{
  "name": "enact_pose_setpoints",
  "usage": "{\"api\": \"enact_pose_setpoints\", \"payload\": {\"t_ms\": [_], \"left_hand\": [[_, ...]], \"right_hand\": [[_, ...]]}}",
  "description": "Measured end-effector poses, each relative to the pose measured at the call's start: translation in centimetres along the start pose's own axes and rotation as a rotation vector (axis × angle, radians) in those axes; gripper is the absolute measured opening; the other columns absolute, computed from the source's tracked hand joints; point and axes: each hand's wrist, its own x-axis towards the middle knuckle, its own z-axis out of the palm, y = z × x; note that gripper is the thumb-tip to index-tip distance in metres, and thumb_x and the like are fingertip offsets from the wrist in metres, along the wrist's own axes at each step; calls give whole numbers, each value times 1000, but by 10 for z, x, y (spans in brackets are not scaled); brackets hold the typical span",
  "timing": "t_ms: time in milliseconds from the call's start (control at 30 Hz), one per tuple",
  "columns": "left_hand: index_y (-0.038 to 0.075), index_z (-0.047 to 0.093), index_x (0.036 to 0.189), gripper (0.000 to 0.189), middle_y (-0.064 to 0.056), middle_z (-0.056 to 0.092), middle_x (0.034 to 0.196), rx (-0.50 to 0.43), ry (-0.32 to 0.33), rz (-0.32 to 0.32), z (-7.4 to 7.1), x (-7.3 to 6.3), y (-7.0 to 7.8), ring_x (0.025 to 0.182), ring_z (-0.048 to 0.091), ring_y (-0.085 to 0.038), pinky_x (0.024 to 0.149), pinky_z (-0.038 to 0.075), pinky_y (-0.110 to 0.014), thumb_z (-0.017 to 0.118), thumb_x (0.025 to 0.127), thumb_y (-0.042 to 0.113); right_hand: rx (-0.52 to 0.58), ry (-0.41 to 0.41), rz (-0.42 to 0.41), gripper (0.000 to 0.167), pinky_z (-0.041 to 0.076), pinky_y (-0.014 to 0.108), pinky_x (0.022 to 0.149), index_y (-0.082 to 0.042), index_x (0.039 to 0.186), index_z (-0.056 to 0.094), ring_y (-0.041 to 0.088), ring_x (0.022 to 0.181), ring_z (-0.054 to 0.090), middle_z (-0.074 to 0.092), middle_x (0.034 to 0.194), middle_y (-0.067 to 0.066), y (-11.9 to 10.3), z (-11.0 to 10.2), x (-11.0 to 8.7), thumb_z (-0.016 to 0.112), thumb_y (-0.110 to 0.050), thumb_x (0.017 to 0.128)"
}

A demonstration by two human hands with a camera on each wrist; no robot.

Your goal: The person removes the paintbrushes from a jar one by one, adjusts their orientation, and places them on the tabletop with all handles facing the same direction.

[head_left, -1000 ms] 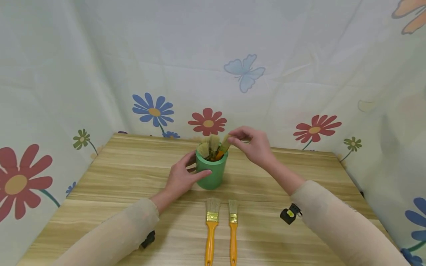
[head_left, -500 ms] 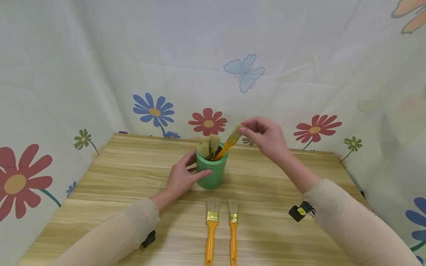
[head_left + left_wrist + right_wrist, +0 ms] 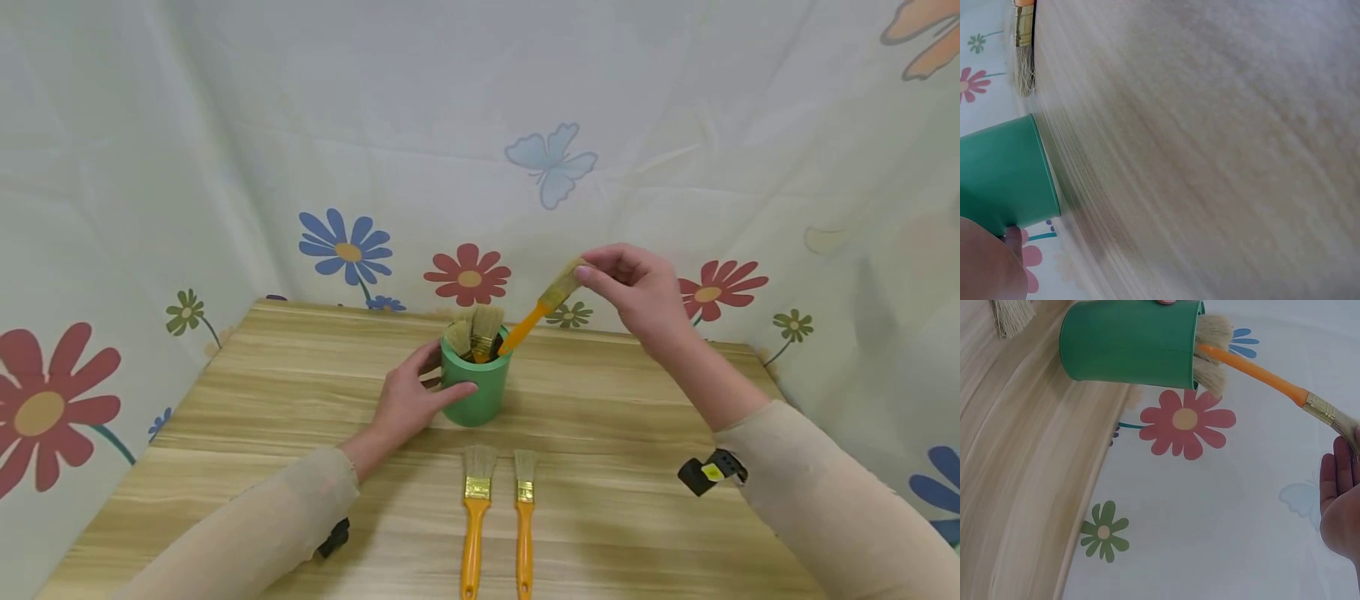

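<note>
A green cup (image 3: 474,392) stands upright on the table, with several paintbrushes in it, bristles (image 3: 487,321) up. My left hand (image 3: 405,396) grips the cup from its left side, thumb across the front and fingers partly hidden behind. My right hand (image 3: 637,292), up and to the right of the cup, pinches a paintbrush (image 3: 534,321) by its bristles. That brush slants, and the lower end of its orange handle is at the cup's rim. In the right wrist view the handle end (image 3: 1210,353) lies at the cup's mouth, beside the other bristles.
Two orange-handled paintbrushes, a wider one (image 3: 475,525) and a narrower one (image 3: 525,525), lie side by side in front of the cup, bristles pointing away from me. A wood-grain table (image 3: 285,400) bears everything. A flower-print cloth (image 3: 420,192) hangs behind and at the sides.
My right hand has moved up and to the right, drawing the pinched paintbrush most of the way out of the cup. My left hand keeps its hold on the cup.
</note>
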Motion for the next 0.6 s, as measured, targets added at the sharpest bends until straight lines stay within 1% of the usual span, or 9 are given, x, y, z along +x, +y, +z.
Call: {"api": "enact_pose_setpoints", "payload": {"t_ms": [167, 300, 367, 467, 600], "left_hand": [[28, 54, 155, 82, 0, 63, 149, -5, -1, 2, 0, 0, -1, 136, 61, -26, 108, 58, -49, 93, 84, 44], [28, 55, 155, 82, -1, 63, 148, -7, -1, 1, 0, 0, -1, 136, 61, -25, 108, 58, -48, 93, 84, 43], [27, 55, 155, 82, -1, 63, 148, -6, -1, -1, 0, 0, -1, 136, 61, -25, 107, 58, -48, 93, 84, 43], [26, 55, 155, 82, -2, 63, 148, -8, -3, -2, 0, 0, 0, 136, 61, -26, 108, 58, -48, 93, 84, 42], [26, 55, 155, 82, -2, 63, 148, -9, -2, -6, 0, 1, -1, 136, 61, -25, 108, 58, -47, 93, 84, 41]], "right_hand": [[42, -4, 16, 16, 60, 21, 95, -4, 112, 77, 13, 93, 73, 77, 97, -4, -1, -8, -4, 79, -13, 99], [39, -25, 45, 15, 60, 20, 95, -5, 111, 77, 14, 94, 73, 77, 98, -3, 2, -14, -9, 79, -14, 99], [26, -43, 73, 17, 60, 20, 96, -4, 112, 77, 16, 95, 74, 78, 98, -3, 5, -18, -13, 79, -15, 99], [3, -72, 141, 20, 59, 20, 95, -6, 115, 76, 18, 98, 73, 78, 99, -3, 10, -22, -19, 79, -19, 100], [-24, -117, 205, 23, 60, 21, 94, -8, 118, 76, 19, 99, 73, 77, 100, -4, 18, -24, -28, 78, -24, 101]]}}
